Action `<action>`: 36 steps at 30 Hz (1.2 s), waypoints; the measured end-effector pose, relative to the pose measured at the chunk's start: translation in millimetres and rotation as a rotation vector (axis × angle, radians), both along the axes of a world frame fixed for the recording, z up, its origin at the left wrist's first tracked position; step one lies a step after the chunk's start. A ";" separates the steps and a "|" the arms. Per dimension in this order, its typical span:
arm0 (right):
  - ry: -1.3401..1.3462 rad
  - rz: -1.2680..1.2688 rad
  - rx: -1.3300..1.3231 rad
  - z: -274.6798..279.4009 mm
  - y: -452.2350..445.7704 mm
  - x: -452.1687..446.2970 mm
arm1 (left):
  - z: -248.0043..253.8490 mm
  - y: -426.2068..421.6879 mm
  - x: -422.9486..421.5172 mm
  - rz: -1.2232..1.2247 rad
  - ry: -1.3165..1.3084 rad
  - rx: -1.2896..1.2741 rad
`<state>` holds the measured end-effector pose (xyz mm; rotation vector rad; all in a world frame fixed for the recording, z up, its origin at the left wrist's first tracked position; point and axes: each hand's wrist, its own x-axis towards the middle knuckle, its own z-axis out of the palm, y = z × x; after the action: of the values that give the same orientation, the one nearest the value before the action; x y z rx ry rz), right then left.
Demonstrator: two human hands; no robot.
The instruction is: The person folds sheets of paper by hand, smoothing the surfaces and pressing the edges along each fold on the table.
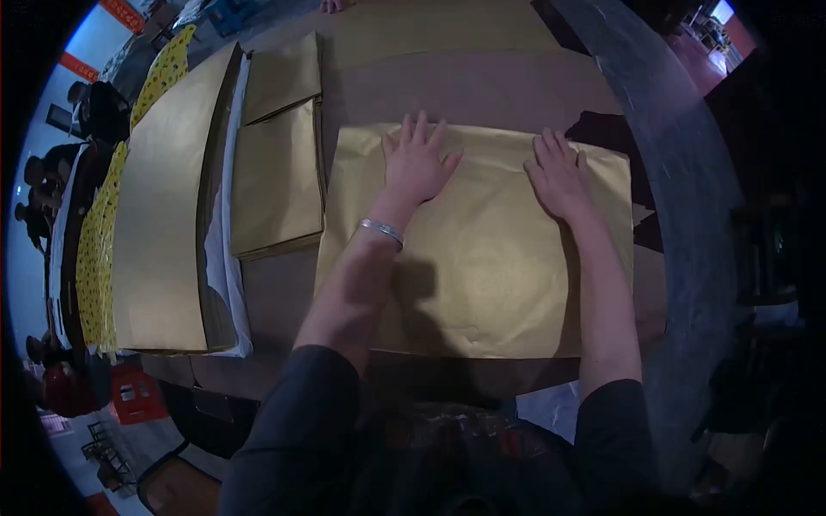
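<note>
A large sheet of gold paper (482,284) lies in front of me on the brown-covered table (482,86), slightly wrinkled, with a small crease near its front edge. My left hand (419,163) rests flat on its far left part, fingers spread toward the far edge. On the far right part lies my right hand (557,176), its fingers stretched out and pressing on the paper. Neither hand grips anything. Whether the gold piece is one layer or several, I cannot tell.
Left of the sheet are smaller gold paper stacks (277,185) and a tall stack of large gold sheets (163,224) beside white paper. Yellow patterned material (96,249) lies further left. A red crate (136,394) stands below. Several people are at the left, and another person's hand (334,5) shows at the top.
</note>
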<state>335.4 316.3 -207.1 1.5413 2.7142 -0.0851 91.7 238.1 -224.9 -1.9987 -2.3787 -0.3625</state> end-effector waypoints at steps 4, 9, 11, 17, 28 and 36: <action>-0.041 -0.107 0.056 -12.0 27.9 50.4 | -10.9 -9.1 -67.4 0.066 0.110 -0.018; -0.021 -0.140 0.131 -16.8 54.3 87.1 | 11.4 -0.8 -123.4 -0.010 0.021 -0.093; -0.015 -0.075 0.145 -14.7 69.7 93.9 | 23.8 15.5 -145.9 -0.063 -0.051 -0.160; 0.077 0.035 -0.005 -0.9 132.2 106.5 | 29.2 39.1 -172.8 -0.199 -0.208 -0.134; 0.061 -0.062 -0.149 5.8 138.5 117.6 | 34.0 14.1 -156.0 -0.185 -0.163 -0.071; 0.032 0.285 0.373 -10.0 46.0 76.5 | 53.1 -105.5 -64.1 -0.431 -0.046 -0.093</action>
<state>411.9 362.2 -217.1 1.1979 3.0733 0.4254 27.6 132.6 -171.8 -2.5687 -2.0033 -0.3082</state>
